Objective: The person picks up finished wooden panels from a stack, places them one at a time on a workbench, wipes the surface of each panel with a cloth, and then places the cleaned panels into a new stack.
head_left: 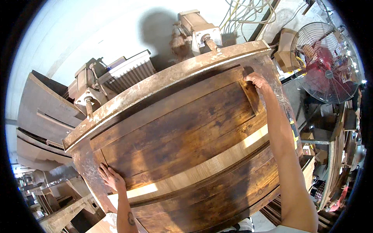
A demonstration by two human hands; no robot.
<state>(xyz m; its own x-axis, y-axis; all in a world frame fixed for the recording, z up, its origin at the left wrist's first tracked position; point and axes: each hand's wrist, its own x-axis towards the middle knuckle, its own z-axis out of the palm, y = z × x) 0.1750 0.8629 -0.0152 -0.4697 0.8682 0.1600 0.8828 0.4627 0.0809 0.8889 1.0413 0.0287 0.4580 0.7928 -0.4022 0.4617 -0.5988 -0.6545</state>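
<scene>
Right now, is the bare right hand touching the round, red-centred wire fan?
Apart: the head view shows a gap between the right hand and the fan to its right.

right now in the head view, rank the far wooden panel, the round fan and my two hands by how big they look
1. far wooden panel
2. round fan
3. left hand and right hand: too alike to rank

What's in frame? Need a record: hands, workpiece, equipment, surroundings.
left hand: fingers spread, at panel's left end
right hand: fingers bent, at panel's far right corner
workpiece: framed dark brown wood panel
nearer: pale wood strip, second dark panel
far edge: dusty beam, two rod-ended cylinders behind
right: wire-cage fan, red centre
</scene>
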